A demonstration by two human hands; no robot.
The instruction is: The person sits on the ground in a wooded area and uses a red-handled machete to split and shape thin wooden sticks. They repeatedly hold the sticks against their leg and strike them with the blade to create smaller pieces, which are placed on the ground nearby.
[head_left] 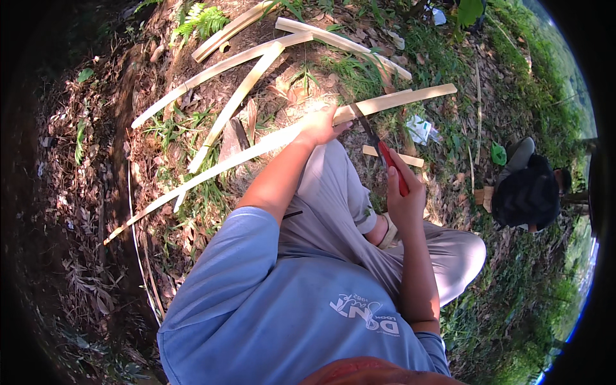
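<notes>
A long pale wooden strip (240, 157) lies slantwise in front of me, its far end up to the right and its thin end down to the left. My left hand (316, 126) is closed around it, above my bent knee. Just right of that hand, a second pale layer runs along the strip; whether it is split or a separate piece I cannot tell. In my right hand (405, 200) is a red-handled knife (389, 159), its dark narrow blade pointing up and left. The blade's tip end meets the strip close to my left fingers.
Several more pale strips (234, 106) lie on the leafy ground ahead. A short wooden piece (393, 156) rests beyond my right hand, near a white plastic packet (419, 130). At the right, another person (527, 192) in dark clothing sits on the ground.
</notes>
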